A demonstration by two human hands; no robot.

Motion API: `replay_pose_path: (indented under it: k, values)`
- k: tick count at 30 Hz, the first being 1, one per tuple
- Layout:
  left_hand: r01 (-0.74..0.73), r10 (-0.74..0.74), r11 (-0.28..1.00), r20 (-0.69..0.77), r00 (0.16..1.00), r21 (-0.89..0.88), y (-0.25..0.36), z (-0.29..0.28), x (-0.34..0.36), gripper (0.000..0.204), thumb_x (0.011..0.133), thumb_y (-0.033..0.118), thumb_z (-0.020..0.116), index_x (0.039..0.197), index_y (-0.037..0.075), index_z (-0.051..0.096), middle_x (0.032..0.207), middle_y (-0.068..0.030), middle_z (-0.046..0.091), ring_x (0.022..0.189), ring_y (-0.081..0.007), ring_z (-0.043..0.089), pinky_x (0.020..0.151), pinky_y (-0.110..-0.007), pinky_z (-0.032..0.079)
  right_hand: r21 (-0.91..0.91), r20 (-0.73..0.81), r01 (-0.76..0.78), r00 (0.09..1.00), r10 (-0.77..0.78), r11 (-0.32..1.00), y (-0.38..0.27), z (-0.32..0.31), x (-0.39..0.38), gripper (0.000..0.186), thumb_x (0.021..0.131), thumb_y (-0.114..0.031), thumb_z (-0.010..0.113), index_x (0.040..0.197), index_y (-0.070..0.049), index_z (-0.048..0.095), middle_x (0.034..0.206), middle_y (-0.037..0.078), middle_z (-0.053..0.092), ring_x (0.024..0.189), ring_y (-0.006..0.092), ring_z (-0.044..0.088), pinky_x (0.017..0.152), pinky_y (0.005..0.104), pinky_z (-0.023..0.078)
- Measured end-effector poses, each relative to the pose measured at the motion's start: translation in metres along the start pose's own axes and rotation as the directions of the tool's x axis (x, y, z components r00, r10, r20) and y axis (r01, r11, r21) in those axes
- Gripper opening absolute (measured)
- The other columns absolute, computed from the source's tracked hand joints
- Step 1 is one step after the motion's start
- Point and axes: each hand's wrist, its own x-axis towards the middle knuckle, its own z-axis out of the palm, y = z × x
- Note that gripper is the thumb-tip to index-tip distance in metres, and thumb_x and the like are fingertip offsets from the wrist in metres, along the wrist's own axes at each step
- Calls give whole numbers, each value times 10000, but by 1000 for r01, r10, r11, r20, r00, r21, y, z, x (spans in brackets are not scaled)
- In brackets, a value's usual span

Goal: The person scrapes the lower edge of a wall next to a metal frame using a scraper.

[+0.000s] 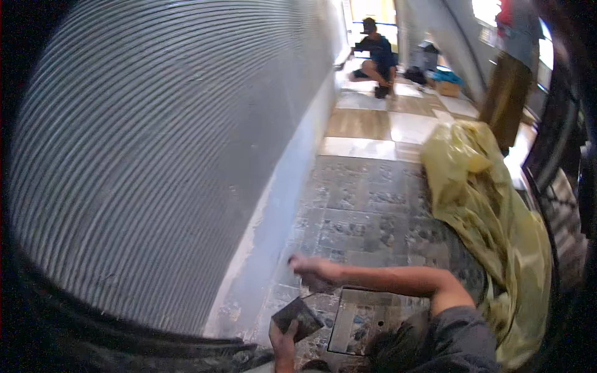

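My left hand (pixel 282 339) is closed on the edge of a dark, flat, square plate (pixel 302 316), with the thumb lying over its face. The plate is tilted above the tiled floor, low in the view. My right arm reaches across from the right, and my right hand (pixel 318 272) is just above and beyond the plate. Its fingers look curled, but motion smears them; what they grip, if anything, I cannot make out. Left of both hands rises a wall (pixel 143 168) coated in grey material with combed ridges, above a smooth pale strip (pixel 273 211) at its foot.
A crumpled yellow plastic sheet (pixel 491 217) lies along the right. Grey, dirty floor tiles (pixel 367 217) give way to brown and white ones (pixel 357 124). Another person (pixel 378 56) crouches at the far end. A second standing person (pixel 513 81) is at the upper right.
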Motion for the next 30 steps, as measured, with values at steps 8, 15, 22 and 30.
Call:
replay_pose_path:
  k: [8, 15, 22, 30]
  values:
    - [589, -542, 771, 237, 806, -243, 223, 64, -10, 349, 757, 68, 644, 1082, 2, 537, 1001, -78, 600, 923, -199, 581, 801, -371, 480, 346, -156, 506, 861, -484, 790, -232, 47, -17, 233, 879, -307, 494, 914, -84, 434, 601, 30, 442, 459, 147, 473, 400, 281, 398]
    - [671, -542, 673, 410, 734, -310, 394, 98, -42, 407, 748, 43, 613, 1137, 9, 494, 1047, -84, 579, 958, -202, 567, 838, -366, 458, 589, -579, 543, 800, -156, 599, -296, 134, -115, 422, 846, -416, 440, 1049, -48, 477, 671, 78, 506, 583, 237, 525, 496, 361, 448]
    - [679, -556, 652, 397, 730, -337, 584, 83, -79, 469, 740, 17, 581, 1191, 15, 452, 1093, -89, 558, 993, -205, 553, 874, -361, 436, 467, -496, 564, 805, -326, 680, -476, 279, -186, 362, 858, -347, 451, 1035, -32, 478, 710, 56, 490, 587, 182, 507, 537, 316, 442]
    - [618, -464, 647, 414, 783, -445, 753, 40, -121, 543, 731, -12, 546, 1253, 23, 403, 1146, -96, 534, 1033, -209, 537, 917, -355, 411, -116, -318, 746, 598, -736, 656, -732, 369, -205, 465, 893, -394, 317, 1082, -1, 479, 845, 86, 512, 771, 173, 483, 697, 308, 400]
